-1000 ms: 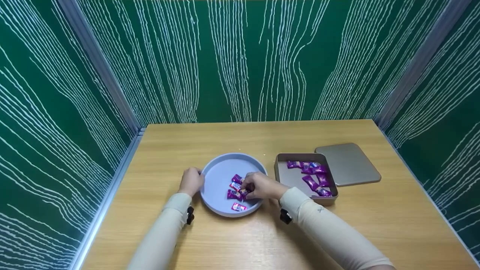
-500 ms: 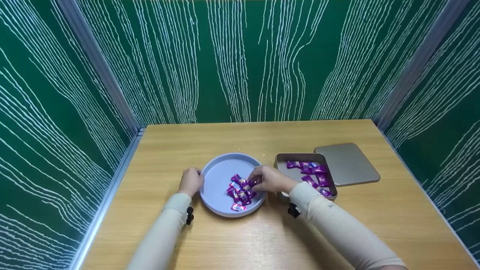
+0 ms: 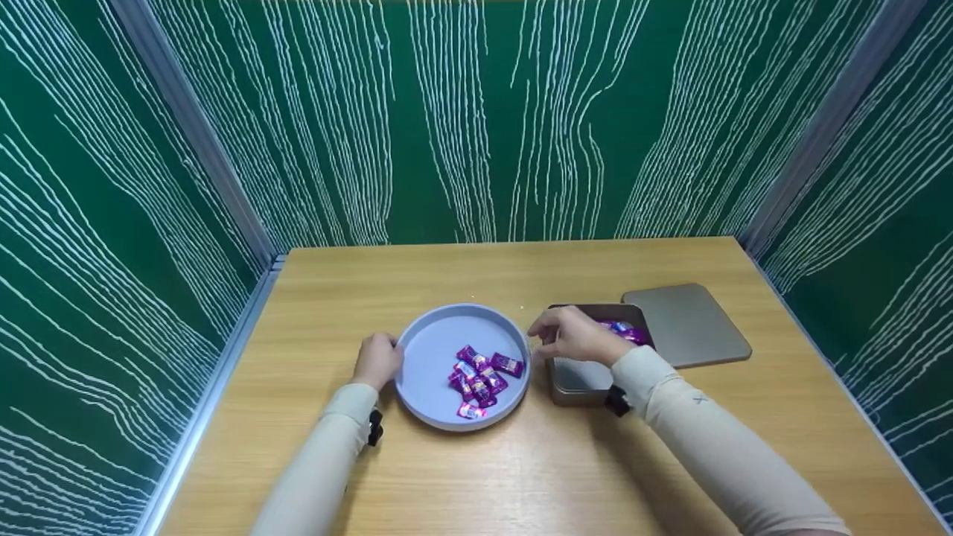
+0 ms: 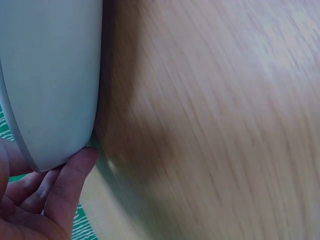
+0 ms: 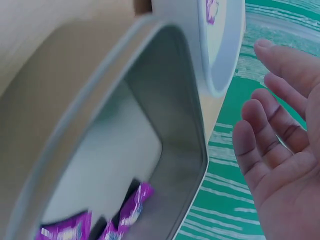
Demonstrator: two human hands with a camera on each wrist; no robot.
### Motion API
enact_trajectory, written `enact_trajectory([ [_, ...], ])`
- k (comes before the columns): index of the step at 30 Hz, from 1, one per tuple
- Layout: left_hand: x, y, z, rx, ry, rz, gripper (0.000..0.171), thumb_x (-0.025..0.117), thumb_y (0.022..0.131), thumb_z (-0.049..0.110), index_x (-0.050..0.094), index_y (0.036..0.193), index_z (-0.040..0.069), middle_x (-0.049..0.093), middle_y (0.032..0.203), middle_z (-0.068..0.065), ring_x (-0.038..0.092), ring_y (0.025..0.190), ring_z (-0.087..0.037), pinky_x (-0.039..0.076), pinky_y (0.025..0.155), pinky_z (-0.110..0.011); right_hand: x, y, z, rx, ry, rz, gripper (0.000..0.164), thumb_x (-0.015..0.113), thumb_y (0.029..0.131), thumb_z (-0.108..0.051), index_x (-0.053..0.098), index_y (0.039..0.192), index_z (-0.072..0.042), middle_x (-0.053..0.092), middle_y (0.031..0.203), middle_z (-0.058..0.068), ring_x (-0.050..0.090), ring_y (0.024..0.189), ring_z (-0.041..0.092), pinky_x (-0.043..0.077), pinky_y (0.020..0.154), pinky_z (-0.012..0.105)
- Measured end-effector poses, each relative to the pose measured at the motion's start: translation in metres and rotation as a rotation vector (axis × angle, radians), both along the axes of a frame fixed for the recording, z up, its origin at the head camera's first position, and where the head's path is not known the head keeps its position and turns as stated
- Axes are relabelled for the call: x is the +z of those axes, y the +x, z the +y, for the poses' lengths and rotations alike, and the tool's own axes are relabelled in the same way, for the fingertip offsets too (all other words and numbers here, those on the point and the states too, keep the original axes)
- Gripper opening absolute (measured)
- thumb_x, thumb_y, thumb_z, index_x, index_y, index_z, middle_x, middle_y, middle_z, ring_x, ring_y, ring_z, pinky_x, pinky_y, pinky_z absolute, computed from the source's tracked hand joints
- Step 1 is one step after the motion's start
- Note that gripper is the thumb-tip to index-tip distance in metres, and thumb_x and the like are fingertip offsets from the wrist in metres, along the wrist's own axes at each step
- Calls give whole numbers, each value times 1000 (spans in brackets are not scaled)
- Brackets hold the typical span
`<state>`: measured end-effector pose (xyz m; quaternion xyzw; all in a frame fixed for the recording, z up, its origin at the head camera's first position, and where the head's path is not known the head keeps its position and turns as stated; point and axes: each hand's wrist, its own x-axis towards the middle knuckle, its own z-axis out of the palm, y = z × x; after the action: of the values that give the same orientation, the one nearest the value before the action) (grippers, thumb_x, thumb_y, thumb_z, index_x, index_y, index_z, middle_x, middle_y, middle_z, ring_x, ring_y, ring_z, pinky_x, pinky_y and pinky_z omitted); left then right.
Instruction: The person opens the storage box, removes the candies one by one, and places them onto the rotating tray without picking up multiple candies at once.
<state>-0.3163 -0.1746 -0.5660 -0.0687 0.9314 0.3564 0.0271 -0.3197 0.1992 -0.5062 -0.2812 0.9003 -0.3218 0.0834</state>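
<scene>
While I watch from my end, at the left the cream sleeve [image 3: 316,461] with a black wrist device [image 3: 375,429] leads up to the left hand [image 3: 377,362]. Its thumb and fingers pinch the left rim of a round, pale blue, shallow dish [image 3: 424,350]; on my left wrist feed, a fingertip presses low against the outer wall. The dish sits flat on the light wood-grain table [image 3: 476,484].

Right of centre inside it I see a loose cluster of small purple-wrapped sweets [image 3: 479,383], some overlapping, with a pinkish-red one [image 3: 471,411] at the near edge. One purple sweet [image 3: 508,364] lies at the right of the cluster, close to the dish's right wall and nearest the fingertips of the right hand [image 3: 573,335]; the rim stands between them.

That hand hovers over the left part of a square, grey-brown metal tin [image 3: 588,397], apart from the dish, its fingers loosely bent and the thumb held away from them. More purple-wrapped sweets [image 3: 624,329] lie in the tin, beneath and beyond the wrist, partly hidden from me. Farthest right, a flat, square metal lid [image 3: 689,327] lies just beside the tin.
</scene>
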Motion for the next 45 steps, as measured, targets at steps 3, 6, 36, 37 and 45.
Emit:
enact_trajectory([
  [3, -1, -1, -1, 1, 11, -11, 24, 60, 104, 6, 79, 110, -7, 77, 91, -17, 71, 81, -23, 63, 70, -33, 1, -1, 12, -5, 3, 14, 28, 87, 88, -7, 80, 115, 0, 78, 106, 18, 72, 94, 29, 62, 81, 35],
  [6, -2, -1, -2, 2, 34, -27, 24, 60, 104, 6, 78, 111, -8, 78, 92, -17, 72, 81, -24, 64, 70, -32, 2, -1, 23, -33, 8, -4, 29, 86, 90, -7, 80, 118, 0, 78, 110, 17, 71, 97, 27, 63, 86, 40],
  [36, -3, 1, -3, -13, 63, 4, 25, 58, 102, 5, 79, 110, -7, 77, 87, -15, 71, 75, -21, 64, 66, -31, -20, -6, 97, -87, 156, -82, 39, 80, 81, 14, 74, 119, 11, 77, 115, 28, 73, 102, 41, 63, 95, 59],
  [37, -3, 1, -3, -17, 64, 8, 25, 58, 103, 5, 79, 109, -7, 76, 86, -15, 71, 74, -21, 64, 65, -31, -20, -7, 98, -91, 167, -92, 39, 80, 81, 14, 74, 119, 10, 77, 115, 27, 73, 102, 39, 63, 96, 59],
  [45, -1, 0, -2, -12, 82, -24, 25, 58, 103, 4, 77, 111, -8, 74, 84, -14, 70, 72, -20, 63, 62, -29, -27, -6, 106, -44, 177, -57, 37, 78, 75, 14, 76, 112, 9, 77, 102, 22, 69, 88, 28, 61, 77, 37],
])
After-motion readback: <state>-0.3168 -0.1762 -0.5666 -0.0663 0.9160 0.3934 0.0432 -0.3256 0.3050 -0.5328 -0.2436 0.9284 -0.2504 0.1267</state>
